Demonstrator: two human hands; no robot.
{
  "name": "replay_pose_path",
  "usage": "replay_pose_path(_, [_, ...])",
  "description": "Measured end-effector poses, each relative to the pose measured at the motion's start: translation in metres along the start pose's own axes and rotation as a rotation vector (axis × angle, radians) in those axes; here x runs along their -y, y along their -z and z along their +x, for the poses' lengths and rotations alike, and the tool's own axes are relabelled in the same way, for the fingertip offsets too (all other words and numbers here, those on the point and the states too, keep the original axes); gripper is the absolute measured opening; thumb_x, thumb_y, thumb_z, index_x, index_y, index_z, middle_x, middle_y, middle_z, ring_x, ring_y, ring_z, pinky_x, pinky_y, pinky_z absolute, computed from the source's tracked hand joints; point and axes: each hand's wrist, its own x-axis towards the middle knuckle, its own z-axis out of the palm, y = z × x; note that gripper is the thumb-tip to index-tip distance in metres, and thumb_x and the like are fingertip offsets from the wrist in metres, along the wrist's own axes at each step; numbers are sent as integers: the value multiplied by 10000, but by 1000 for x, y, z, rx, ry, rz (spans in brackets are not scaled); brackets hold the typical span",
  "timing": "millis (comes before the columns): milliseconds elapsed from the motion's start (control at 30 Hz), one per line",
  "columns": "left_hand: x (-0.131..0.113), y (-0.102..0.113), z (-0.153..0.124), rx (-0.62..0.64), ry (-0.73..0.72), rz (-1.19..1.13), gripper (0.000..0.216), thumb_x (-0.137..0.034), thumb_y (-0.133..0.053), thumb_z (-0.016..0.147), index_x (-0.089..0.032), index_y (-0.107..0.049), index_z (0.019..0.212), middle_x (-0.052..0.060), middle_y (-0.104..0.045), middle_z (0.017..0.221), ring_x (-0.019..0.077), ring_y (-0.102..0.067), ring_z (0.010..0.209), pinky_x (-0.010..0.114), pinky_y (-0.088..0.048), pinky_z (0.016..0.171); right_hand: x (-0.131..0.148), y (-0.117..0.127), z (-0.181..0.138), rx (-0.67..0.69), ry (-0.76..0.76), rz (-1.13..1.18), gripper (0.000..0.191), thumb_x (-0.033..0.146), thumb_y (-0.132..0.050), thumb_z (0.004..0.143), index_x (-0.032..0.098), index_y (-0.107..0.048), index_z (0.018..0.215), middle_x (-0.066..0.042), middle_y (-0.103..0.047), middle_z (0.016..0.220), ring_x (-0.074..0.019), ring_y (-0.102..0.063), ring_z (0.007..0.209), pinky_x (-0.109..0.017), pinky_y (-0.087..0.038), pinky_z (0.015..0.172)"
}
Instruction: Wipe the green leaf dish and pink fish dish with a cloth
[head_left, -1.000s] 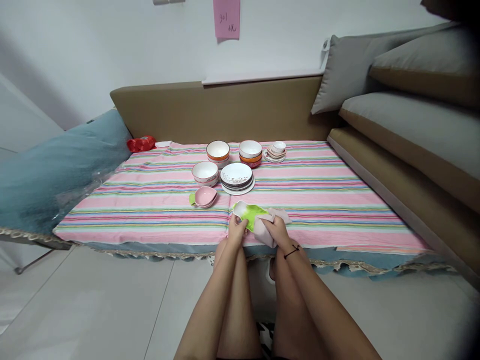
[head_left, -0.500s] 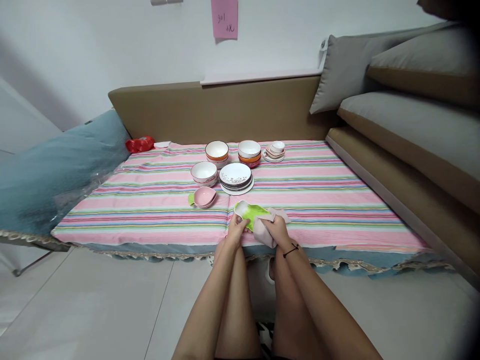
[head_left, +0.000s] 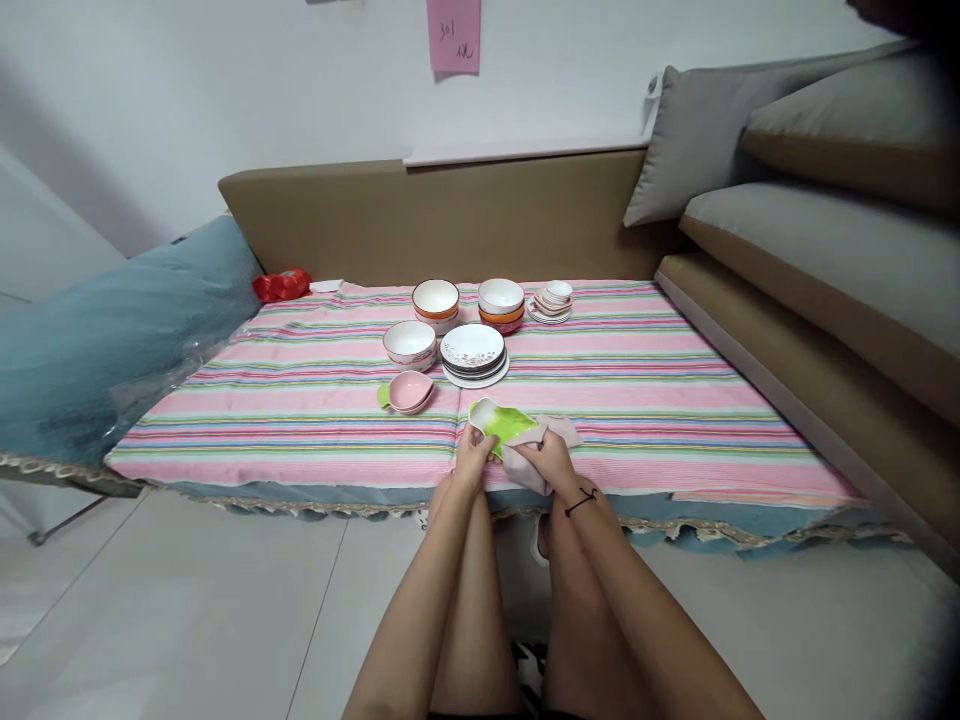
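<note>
Held over the front of the striped cloth is a green and white cabbage-shaped dish (head_left: 504,420). My left hand (head_left: 473,455) grips its left side, the thumb lying over the rim. My right hand (head_left: 551,460) pinches a pale greyish-pink wiping cloth (head_left: 527,470) that covers the dish's right end. Part of the dish's right side is hidden under this cloth. Just beyond my hands stands a stack of plates (head_left: 472,345), the top one white with a floral print. To its left are pink bowls with a green leaf handle (head_left: 409,391).
Several stacked bowls (head_left: 435,298), (head_left: 409,342), (head_left: 501,297) stand behind, with small dishes (head_left: 553,300) to their right. A red bundle (head_left: 282,285) lies far left on the striped cloth (head_left: 300,400). Grey-brown cushions (head_left: 825,240) rise at right.
My right hand and the wiping cloth have shifted slightly left along the dish. My left hand keeps its hold. The whole view has moved a little.
</note>
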Motion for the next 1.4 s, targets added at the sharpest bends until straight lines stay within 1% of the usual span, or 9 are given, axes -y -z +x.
replay_pose_path(167, [-2,0,0,-12,15,-15,504,-262,-640,602,-204,-470,1073,-83,-498,638,43,-413,396,186,-370,409,6,1,-2,6,-4,-40,464,412,-701,627,147,-639,1002,-102,-707,986,-253,-652,895,-358,-505,779])
replay_pose_path(300, [1,1,0,4,12,16,388,-296,-643,639,-195,-508,988,-87,-456,582,46,-387,388,183,-344,403,6,2,-1,-45,-3,-41,400,430,-665,672,159,-656,967,-85,-708,959,-234,-642,876,-333,-493,778])
replay_pose_path(500, [3,2,0,19,32,-8,337,-303,-649,667,-195,-554,972,-41,-554,701,57,-447,470,176,-337,433,4,5,1,-164,-19,-21,319,394,-662,676,136,-681,861,-65,-700,844,-180,-599,716,-272,-466,660])
replay_pose_path(633, [0,2,0,-19,62,-53,334,-291,-651,645,-194,-587,958,-15,-607,784,94,-535,598,192,-404,529,7,6,0,-168,13,-74,301,399,-653,687,139,-690,834,-49,-692,783,-169,-580,686,-261,-448,646])
replay_pose_path(800, [-5,2,-2,-28,42,-22,286,-298,-650,643,-174,-628,899,-3,-617,758,114,-530,627,208,-403,571,3,6,1,-141,96,-127,296,420,-630,722,145,-697,809,-43,-682,719,-173,-582,666,-264,-436,646])
replay_pose_path(1033, [-10,-2,-4,195,78,102,290,-311,-664,651,-151,-680,893,11,-642,821,134,-527,695,228,-397,625,-4,6,2,-43,134,-208,255,385,-604,748,139,-662,788,-40,-660,678,-153,-551,605,-240,-390,577])
replay_pose_path(1100, [-9,-3,-4,214,89,99,292,-308,-673,642,-155,-685,891,14,-647,835,139,-528,702,235,-401,633,-3,6,2,-33,130,-214,260,388,-597,754,139,-661,794,-42,-658,686,-153,-553,616,-240,-389,587])
replay_pose_path(1300, [-2,0,0,7,80,-4,305,-344,-676,654,-163,-657,899,13,-640,776,138,-542,659,241,-410,621,-3,4,2,-108,111,-177,287,415,-620,744,144,-664,827,-30,-652,713,-148,-544,629,-234,-377,590])
replay_pose_path(1400, [2,2,2,-41,49,-80,349,-348,-671,671,-191,-625,979,8,-648,855,126,-556,680,235,-419,645,-3,3,2,-135,96,-179,270,396,-612,746,143,-663,828,-27,-651,723,-137,-527,617,-230,-370,588])
